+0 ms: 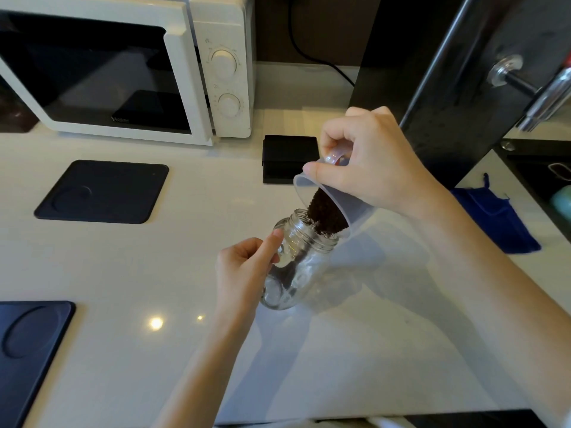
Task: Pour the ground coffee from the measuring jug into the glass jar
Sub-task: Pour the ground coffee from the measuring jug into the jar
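A clear glass jar (304, 267) stands on the white counter, tilted a little toward me, its mouth open. My left hand (244, 270) grips its left side, thumb near the rim. My right hand (370, 168) holds a translucent plastic measuring jug (312, 185) by its handle, tipped steeply with the spout over the jar's mouth. Dark ground coffee (323, 216) slides along the jug's lower wall and reaches the jar's rim. A thin trail of grounds shows inside the jar.
A white microwave (123, 69) stands at the back left. Two black mats lie on the counter (105, 191) (27, 347). A black box (289, 159) sits behind the jug. A blue cloth (500, 217) lies at the right, near a dark sink and tap.
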`<action>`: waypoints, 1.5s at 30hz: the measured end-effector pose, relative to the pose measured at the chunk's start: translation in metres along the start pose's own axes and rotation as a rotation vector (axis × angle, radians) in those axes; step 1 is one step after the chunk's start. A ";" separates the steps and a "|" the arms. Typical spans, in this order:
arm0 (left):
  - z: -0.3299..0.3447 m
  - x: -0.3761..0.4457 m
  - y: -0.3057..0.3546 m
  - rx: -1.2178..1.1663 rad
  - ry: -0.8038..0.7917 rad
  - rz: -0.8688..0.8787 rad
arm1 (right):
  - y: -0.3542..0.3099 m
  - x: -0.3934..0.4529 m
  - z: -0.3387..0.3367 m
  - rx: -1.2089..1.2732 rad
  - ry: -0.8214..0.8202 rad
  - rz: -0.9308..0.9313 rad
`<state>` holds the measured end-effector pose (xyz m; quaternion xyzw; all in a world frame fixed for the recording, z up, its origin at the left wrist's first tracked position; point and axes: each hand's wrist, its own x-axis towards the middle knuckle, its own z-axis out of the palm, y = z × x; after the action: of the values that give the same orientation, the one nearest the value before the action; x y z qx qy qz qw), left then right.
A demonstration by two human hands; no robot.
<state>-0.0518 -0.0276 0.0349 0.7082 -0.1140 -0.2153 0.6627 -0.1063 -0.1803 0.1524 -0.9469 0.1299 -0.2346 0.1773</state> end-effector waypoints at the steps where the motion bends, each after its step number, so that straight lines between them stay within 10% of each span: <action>1: 0.000 0.000 0.000 -0.003 0.001 0.001 | 0.000 0.000 0.000 -0.002 -0.001 -0.003; 45: -0.003 0.003 -0.004 -0.036 -0.029 -0.016 | -0.014 0.002 -0.005 -0.075 -0.050 -0.039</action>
<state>-0.0485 -0.0259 0.0304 0.6939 -0.1138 -0.2329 0.6718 -0.1050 -0.1693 0.1633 -0.9609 0.1154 -0.2091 0.1403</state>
